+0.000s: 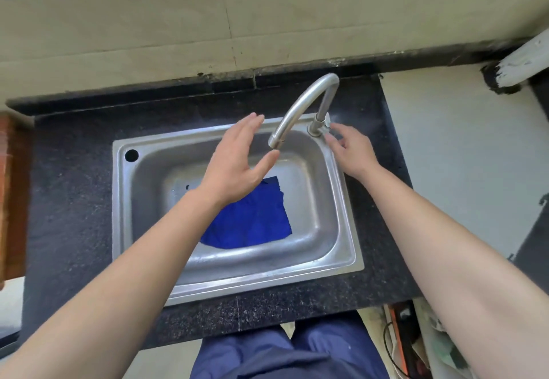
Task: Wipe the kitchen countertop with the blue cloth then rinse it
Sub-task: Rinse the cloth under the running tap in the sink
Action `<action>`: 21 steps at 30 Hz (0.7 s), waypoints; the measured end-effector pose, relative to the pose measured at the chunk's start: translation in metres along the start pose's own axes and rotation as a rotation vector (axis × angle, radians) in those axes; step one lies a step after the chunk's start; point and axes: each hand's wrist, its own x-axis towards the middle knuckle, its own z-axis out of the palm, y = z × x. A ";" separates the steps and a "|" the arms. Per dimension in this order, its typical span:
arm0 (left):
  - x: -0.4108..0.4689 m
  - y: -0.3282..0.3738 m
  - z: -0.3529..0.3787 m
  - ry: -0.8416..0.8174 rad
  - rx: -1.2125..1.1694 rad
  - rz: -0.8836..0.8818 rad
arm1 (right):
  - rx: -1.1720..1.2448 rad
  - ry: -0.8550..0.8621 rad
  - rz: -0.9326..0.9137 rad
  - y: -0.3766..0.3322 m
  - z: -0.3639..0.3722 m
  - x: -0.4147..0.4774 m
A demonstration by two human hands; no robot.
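Person, head-cam view. Both left hand (237,167) and right hand (352,152) bare, fingers and wrists uncovered. Same for left forearm (118,274) and right forearm (445,245): bare along full visible length. Legs in trousers (261,355): dark blue, plain matte fabric, soft creases over both thighs, darker fold between legs. Only thighs in frame, bottom centre.

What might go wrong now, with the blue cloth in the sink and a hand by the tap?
If the right hand opens the faucet hard, water may splash off the steel sink onto the dark countertop. The spout ends beyond the blue cloth, so the stream might miss it. No drain shows; the cloth may be covering it, so water might pool.
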 end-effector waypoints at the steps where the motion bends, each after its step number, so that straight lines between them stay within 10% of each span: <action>1: -0.001 0.001 0.001 0.004 0.001 -0.008 | -0.014 0.028 0.002 -0.002 0.000 0.003; 16: -0.049 -0.065 0.028 -0.277 0.303 -0.328 | -0.016 0.005 0.098 0.005 -0.004 0.020; 21: -0.060 -0.066 0.032 -0.283 0.302 -0.346 | -0.342 0.034 -0.063 0.002 -0.002 0.016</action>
